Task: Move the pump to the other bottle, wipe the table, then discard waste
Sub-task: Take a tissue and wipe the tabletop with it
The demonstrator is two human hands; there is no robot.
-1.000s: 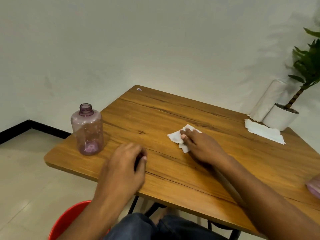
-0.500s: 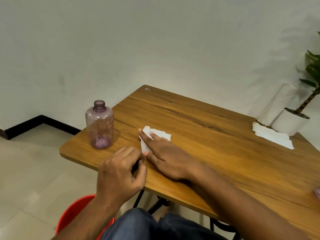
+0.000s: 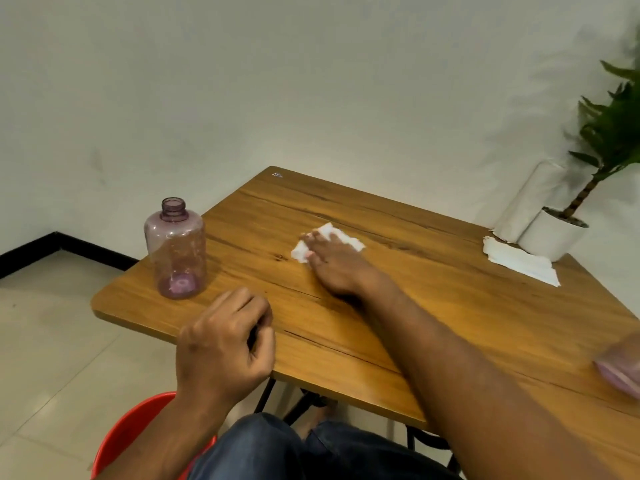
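The right hand (image 3: 332, 261) presses flat on a white tissue (image 3: 327, 241) on the surface (image 3: 450, 306), the left hand (image 3: 225, 344) is loosely curled and empty, and beyond it stands an uncapped, empty purple bottle (image 3: 175, 249).

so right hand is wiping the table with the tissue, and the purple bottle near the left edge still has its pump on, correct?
Not quite. The head view shows the purple bottle with an open neck, no pump on it. The rest holds: the right hand presses the tissue flat on the table.
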